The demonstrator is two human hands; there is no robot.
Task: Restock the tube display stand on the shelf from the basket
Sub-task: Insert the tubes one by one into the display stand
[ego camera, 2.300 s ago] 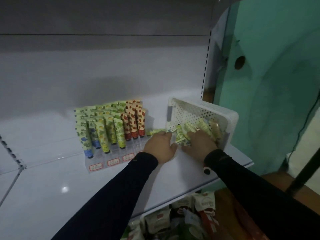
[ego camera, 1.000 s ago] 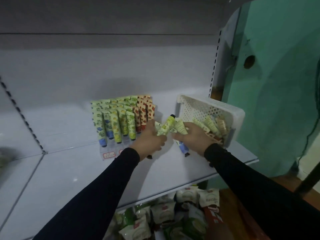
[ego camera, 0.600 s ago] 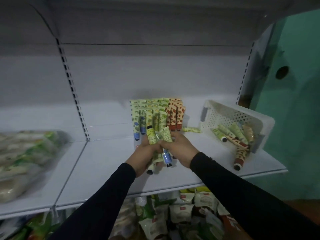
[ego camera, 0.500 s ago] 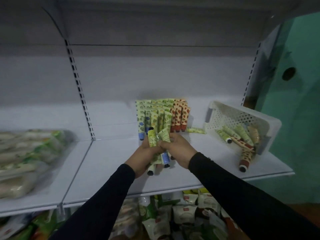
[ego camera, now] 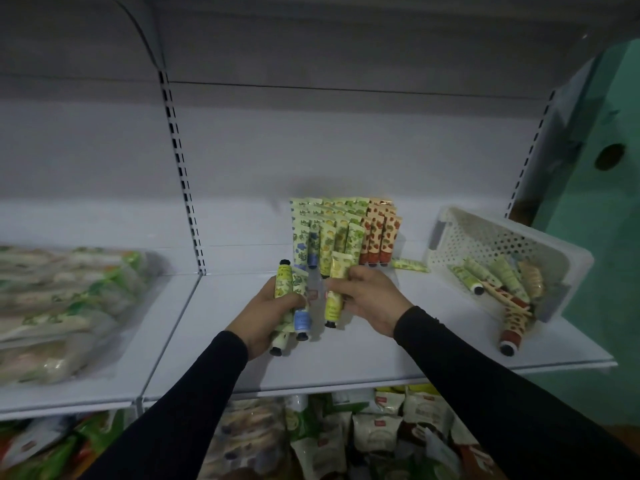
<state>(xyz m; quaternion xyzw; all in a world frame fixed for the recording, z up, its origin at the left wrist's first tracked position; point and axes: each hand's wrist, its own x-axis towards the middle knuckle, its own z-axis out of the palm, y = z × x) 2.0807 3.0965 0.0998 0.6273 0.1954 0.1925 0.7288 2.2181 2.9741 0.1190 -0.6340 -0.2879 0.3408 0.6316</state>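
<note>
The clear display stand (ego camera: 317, 292) holds rows of upright tubes (ego camera: 343, 233) in green, blue, yellow and red prints at the middle of the white shelf (ego camera: 381, 362). Just in front of it, my left hand (ego camera: 268, 315) grips a bunch of tubes (ego camera: 292, 306) with green and blue prints. My right hand (ego camera: 367, 296) holds a yellow tube (ego camera: 335, 292) beside that bunch. A white perforated basket (ego camera: 502, 237) lies tipped at the right, several tubes (ego camera: 495, 277) spilling from it. One red-spotted tube (ego camera: 512, 329) lies near the shelf edge.
A loose green tube (ego camera: 410, 265) lies on the shelf between stand and basket. Bagged goods in clear wrap (ego camera: 59, 306) fill the left shelf bay. Snack packets (ego camera: 363, 434) crowd the lower shelf. A green wall (ego camera: 609, 237) stands to the right.
Both hands left the basket with tubes and came left to the front of the stand. The right hand has drawn a yellow tube apart from the bunch in the left hand.
</note>
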